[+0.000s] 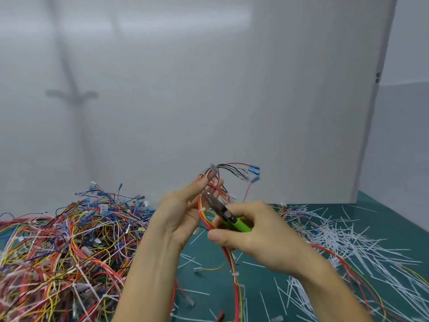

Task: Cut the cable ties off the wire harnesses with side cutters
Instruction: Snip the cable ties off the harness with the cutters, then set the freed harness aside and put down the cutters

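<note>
Wire harness (251, 170) raised above the green mat (213, 280), pinched between the left hand's (183, 212) thumb and fingers. Just beside it, the right hand (250, 233) grips green-handled side cutters (222, 211), tip at the wires.

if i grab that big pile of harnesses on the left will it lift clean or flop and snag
Probably floppy: the harness pile is thin wires looping every way, so it would sag. Likely lifts as a snagged clump, since loops interlace and connectors could catch. Probably light for its bulk.
</note>
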